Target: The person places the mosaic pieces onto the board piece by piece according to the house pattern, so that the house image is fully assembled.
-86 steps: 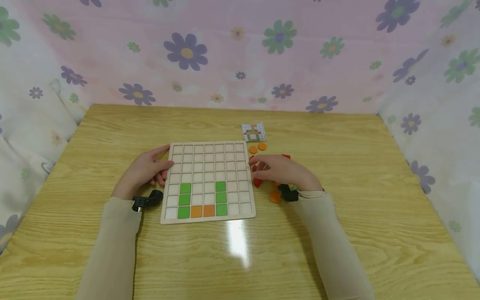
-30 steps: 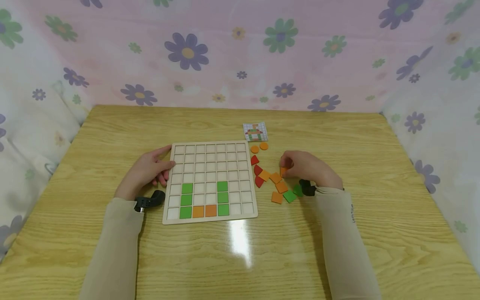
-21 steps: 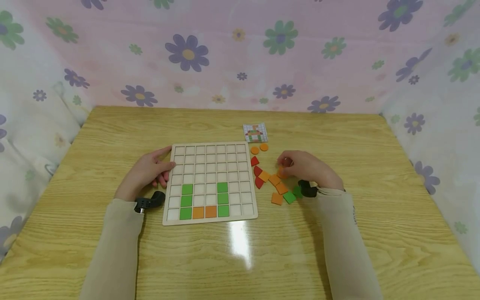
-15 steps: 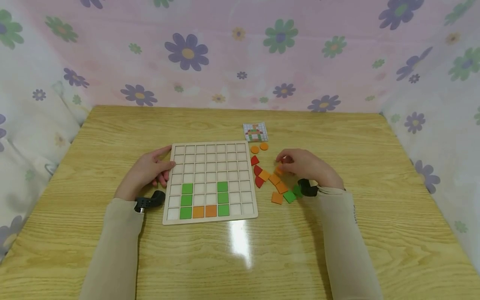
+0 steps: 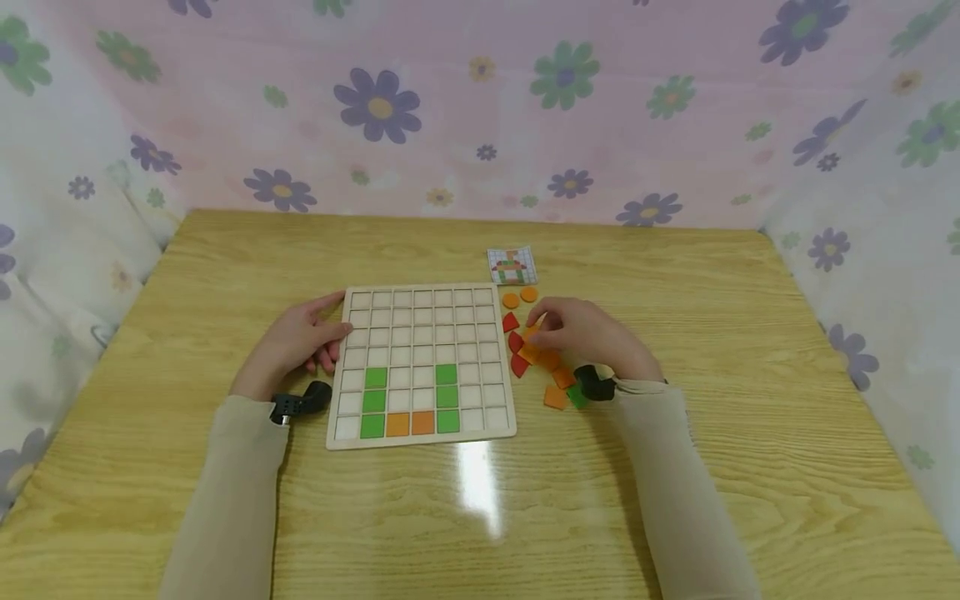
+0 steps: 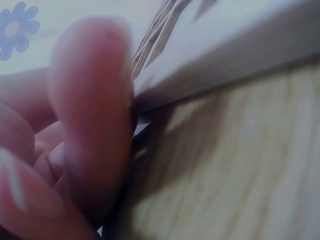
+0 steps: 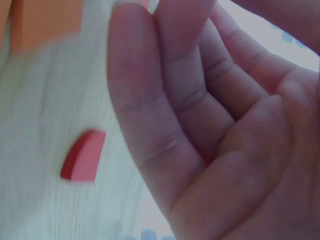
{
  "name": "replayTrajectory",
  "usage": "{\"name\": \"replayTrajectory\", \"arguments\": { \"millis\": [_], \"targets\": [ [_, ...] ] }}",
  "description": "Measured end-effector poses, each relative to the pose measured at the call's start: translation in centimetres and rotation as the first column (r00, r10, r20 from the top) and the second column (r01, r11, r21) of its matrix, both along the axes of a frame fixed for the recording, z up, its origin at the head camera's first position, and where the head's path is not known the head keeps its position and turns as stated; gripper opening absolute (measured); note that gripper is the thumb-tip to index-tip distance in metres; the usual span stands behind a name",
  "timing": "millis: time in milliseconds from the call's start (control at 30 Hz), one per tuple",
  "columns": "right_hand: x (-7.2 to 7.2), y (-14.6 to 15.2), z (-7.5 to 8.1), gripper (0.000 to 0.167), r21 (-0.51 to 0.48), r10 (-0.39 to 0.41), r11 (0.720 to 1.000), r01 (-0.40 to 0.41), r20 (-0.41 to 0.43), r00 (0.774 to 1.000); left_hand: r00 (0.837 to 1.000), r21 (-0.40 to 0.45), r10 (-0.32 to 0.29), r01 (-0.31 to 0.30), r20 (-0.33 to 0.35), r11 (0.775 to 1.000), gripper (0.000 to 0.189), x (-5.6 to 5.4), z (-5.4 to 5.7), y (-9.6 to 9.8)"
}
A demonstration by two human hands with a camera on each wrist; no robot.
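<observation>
In the head view, my left hand point(image 5: 295, 337) rests at the left edge of a wooden grid board point(image 5: 422, 443), its thumb and index finger touching the rim. The left wrist view shows a finger close against the board's side point(image 6: 240, 65). My right hand point(image 5: 588, 332) pinches an orange square tile point(image 5: 531, 332) between thumb and index finger, just right of the board. Below that tile lie more orange tiles point(image 5: 555, 397) and red quarter-round pieces point(image 5: 520, 365). The right wrist view shows one red piece point(image 7: 86, 156) beside my curled fingers; the pinching fingertips are cut off at the top.
Green tiles point(image 5: 447, 397) stand in two columns on the board, with two orange tiles point(image 5: 410, 423) between them at the bottom. A patterned card point(image 5: 512, 266) lies behind, near two orange discs point(image 5: 520, 297). A green tile point(image 5: 577, 396) is partly under my right wrist.
My right hand first moved right from the board's edge to the loose tiles. It has since come back left with the orange tile pinched. My left hand stays at the board.
</observation>
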State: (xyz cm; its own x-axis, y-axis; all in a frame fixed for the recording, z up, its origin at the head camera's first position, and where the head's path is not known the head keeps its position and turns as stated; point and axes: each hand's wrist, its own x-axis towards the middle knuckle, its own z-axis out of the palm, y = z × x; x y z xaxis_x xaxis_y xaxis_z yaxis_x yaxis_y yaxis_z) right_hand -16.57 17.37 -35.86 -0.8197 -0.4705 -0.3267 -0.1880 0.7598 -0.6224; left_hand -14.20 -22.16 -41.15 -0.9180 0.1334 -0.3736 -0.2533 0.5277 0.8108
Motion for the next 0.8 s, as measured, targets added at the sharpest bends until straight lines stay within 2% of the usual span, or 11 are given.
{"name": "replayTrajectory", "arguments": {
  "millis": [133,267,433,800],
  "targets": [
    [0.2,-1.1,-0.3,0.021,-0.024,0.014,1.0,-0.014,-0.006,1.0,1.0,0.014,0.011,-0.011,0.007,1.0,0.067,0.1,-0.2,-0.1],
    [0.4,-2.2,-0.6,0.021,-0.061,0.031,0.998,-0.031,0.001,1.0,1.0,0.008,-0.004,0.004,-0.009,1.0,0.067,0.1,-0.1,-0.2],
    [0.5,-3.4,-0.6,0.025,-0.063,0.087,0.994,-0.09,-0.045,0.995,1.0,0.007,-0.003,0.003,-0.005,1.0,0.066,0.2,0.0,-0.3],
    [0.6,-6.2,-0.3,0.019,-0.077,0.108,0.991,-0.105,0.027,0.994,1.0,0.029,-0.019,0.019,0.004,0.999,0.067,0.3,0.2,-0.2]
  ]
}}
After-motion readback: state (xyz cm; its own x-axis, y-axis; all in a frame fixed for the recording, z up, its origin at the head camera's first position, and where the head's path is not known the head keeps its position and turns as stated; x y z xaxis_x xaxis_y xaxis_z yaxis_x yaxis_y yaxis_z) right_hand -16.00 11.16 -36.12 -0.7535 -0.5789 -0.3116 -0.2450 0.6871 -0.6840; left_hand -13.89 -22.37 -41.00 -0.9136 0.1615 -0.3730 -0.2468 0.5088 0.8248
